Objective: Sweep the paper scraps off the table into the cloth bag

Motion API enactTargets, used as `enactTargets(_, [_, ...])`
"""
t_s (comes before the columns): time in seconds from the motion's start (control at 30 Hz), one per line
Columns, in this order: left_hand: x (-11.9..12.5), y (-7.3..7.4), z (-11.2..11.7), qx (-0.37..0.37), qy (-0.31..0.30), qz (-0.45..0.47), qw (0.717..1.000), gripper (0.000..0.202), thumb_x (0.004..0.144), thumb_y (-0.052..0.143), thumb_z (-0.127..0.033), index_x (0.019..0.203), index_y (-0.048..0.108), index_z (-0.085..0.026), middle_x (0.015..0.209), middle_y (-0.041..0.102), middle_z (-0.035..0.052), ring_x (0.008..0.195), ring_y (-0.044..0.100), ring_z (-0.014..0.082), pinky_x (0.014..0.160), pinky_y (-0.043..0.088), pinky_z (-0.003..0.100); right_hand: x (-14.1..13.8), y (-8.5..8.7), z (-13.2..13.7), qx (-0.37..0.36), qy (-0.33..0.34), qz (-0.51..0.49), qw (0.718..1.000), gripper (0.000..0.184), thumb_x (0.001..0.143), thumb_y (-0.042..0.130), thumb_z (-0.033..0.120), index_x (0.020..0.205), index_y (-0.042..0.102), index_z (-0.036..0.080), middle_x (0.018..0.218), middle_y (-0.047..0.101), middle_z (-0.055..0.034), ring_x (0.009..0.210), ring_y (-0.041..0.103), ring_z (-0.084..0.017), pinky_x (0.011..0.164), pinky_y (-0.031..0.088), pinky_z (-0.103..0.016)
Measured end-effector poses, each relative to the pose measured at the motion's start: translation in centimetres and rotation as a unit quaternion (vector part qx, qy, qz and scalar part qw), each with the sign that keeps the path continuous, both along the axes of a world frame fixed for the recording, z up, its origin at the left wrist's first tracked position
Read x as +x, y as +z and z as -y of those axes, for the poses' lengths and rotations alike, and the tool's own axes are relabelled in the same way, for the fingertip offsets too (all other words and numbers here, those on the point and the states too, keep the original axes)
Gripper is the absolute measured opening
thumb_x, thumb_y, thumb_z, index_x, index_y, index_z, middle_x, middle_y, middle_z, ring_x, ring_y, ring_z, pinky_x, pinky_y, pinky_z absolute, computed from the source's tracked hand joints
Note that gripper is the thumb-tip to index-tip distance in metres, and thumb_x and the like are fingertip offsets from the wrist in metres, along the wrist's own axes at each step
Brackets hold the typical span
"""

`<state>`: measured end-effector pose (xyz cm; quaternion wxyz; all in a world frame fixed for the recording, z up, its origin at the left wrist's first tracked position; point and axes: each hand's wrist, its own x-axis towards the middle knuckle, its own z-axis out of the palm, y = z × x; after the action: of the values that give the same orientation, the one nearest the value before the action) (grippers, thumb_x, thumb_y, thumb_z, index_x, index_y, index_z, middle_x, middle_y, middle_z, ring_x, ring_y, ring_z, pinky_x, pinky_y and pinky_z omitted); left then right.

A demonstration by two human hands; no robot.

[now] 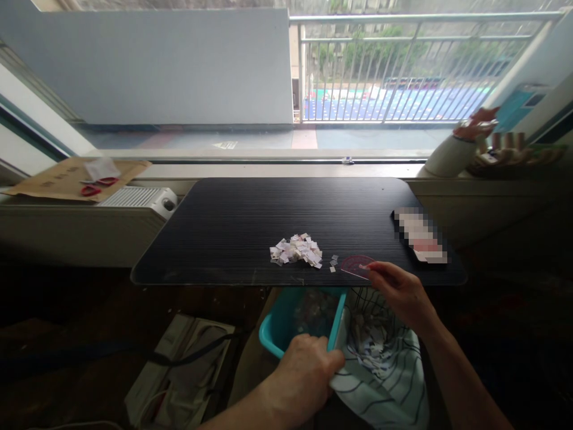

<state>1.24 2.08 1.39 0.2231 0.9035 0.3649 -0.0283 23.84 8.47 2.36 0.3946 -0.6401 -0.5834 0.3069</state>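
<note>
My left hand (pixel 307 365) is closed round the rim of a teal plastic basket (pixel 280 331), held below the front edge of the black table (pixel 224 233). The basket holds paper scraps. My right hand (pixel 400 289) pinches a pink see-through protractor (pixel 355 264) that lies flat on the table near its front edge. A heap of small cut paper pieces (pixel 296 249) sits just left of the protractor, with a few stray bits between them.
A blurred card or packet (pixel 421 235) lies at the table's right side. A striped cloth with scraps (pixel 385 370) is on my lap. Red scissors (pixel 92 190) rest on brown paper on the left sill. A radiator (pixel 138 198) stands left of the table.
</note>
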Motion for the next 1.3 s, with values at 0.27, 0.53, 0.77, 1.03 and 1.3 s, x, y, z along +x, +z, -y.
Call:
enactTargets(0.27, [-0.1, 0.1, 0.1, -0.011, 0.002, -0.006, 1.0, 0.004, 0.076, 0.059, -0.023, 0.079, 0.058, -0.023, 0.076, 0.06, 0.0004, 0.069, 0.057, 0.0213, 0.06, 0.039, 0.029, -0.8, 0.0, -0.4, -0.009, 0.01, -0.006, 1.0, 0.024, 0.08, 0.058, 0.037, 0.09, 0.067, 0.017, 0.083, 0.07, -0.0056, 0.074, 0.064, -0.018, 0.067, 0.049, -0.027])
enactTargets(0.53, [-0.2, 0.1, 0.0, -0.013, 0.011, 0.002, 1.0, 0.005, 0.077, 0.059, -0.026, 0.081, 0.058, -0.024, 0.076, 0.06, -0.0001, 0.07, 0.057, 0.0214, 0.061, 0.04, 0.029, 1.0, 1.9, 1.3, -0.037, -0.001, 0.074, 0.997, 0.025, 0.08, 0.057, 0.04, 0.088, 0.068, 0.018, 0.077, 0.07, -0.0041, 0.068, 0.064, -0.018, 0.062, 0.049, -0.026])
enactTargets(0.77, [-0.7, 0.1, -0.5, -0.021, 0.021, -0.001, 1.0, 0.015, 0.07, 0.057, -0.015, 0.082, 0.058, -0.024, 0.077, 0.06, 0.0002, 0.071, 0.057, 0.0209, 0.062, 0.041, 0.029, 2.7, 2.6, 2.5, -0.04, -0.001, 0.127, 0.991, 0.027, 0.078, 0.058, 0.04, 0.089, 0.069, 0.019, 0.082, 0.072, -0.0052, 0.07, 0.066, -0.019, 0.064, 0.051, -0.027])
enactTargets(1.03, [-0.9, -0.2, -0.3, -0.04, 0.033, 0.002, 0.999, 0.017, 0.072, 0.059, -0.015, 0.086, 0.059, -0.024, 0.082, 0.061, 0.0005, 0.077, 0.058, 0.0209, 0.068, 0.042, 0.028, 2.2, 3.0, 2.2, -0.057, 0.01, 0.141, 0.988, 0.026, 0.08, 0.056, 0.041, 0.088, 0.068, 0.019, 0.079, 0.07, -0.0041, 0.068, 0.064, -0.018, 0.063, 0.05, -0.026])
enactTargets(1.3, [-0.4, 0.5, -0.4, -0.041, 0.026, -0.004, 0.999, 0.015, 0.071, 0.061, -0.017, 0.085, 0.06, -0.023, 0.08, 0.062, 0.0008, 0.074, 0.058, 0.0221, 0.065, 0.043, 0.029, 1.5, 2.4, 1.0, 0.005, 0.001, 0.083, 0.997, 0.026, 0.08, 0.058, 0.04, 0.092, 0.068, 0.019, 0.085, 0.071, -0.0063, 0.073, 0.066, -0.02, 0.067, 0.052, -0.029])
